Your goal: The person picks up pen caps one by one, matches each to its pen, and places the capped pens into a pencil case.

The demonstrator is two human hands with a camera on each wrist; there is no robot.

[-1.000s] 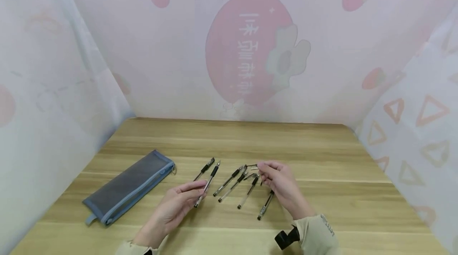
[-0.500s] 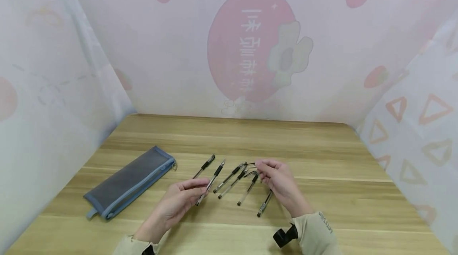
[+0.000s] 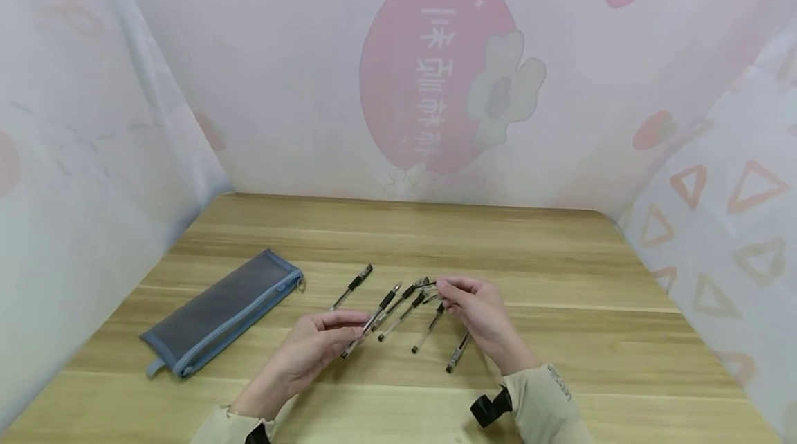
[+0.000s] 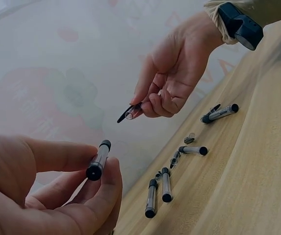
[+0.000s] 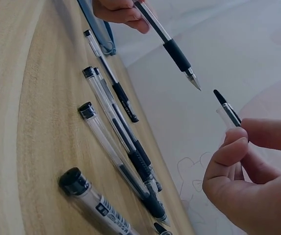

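In the head view my left hand [image 3: 311,344] pinches an uncapped gel pen [image 5: 178,55] with a clear barrel and black grip, its bare tip pointing up and away. To the right of it, my right hand [image 3: 479,316] pinches a clear pen cap [image 5: 227,108] with a black clip between thumb and fingers. A small gap separates the pen's tip from the cap's open end in the right wrist view. Under the hands lie several more gel pens [image 3: 426,333] on the table. Loose caps [image 4: 173,159] rest near their tips.
A blue-edged mesh pencil case [image 3: 218,306] with a zipper lies at the left of the wooden table [image 3: 560,257]. One capped pen [image 3: 351,286] lies between it and the other pens. Patterned cloth walls [image 3: 299,84] stand around the table's back and sides.
My left hand has brought the pen a little to the right, and my right hand has shifted slightly left with the cap. Pen and cap are nearer each other now.
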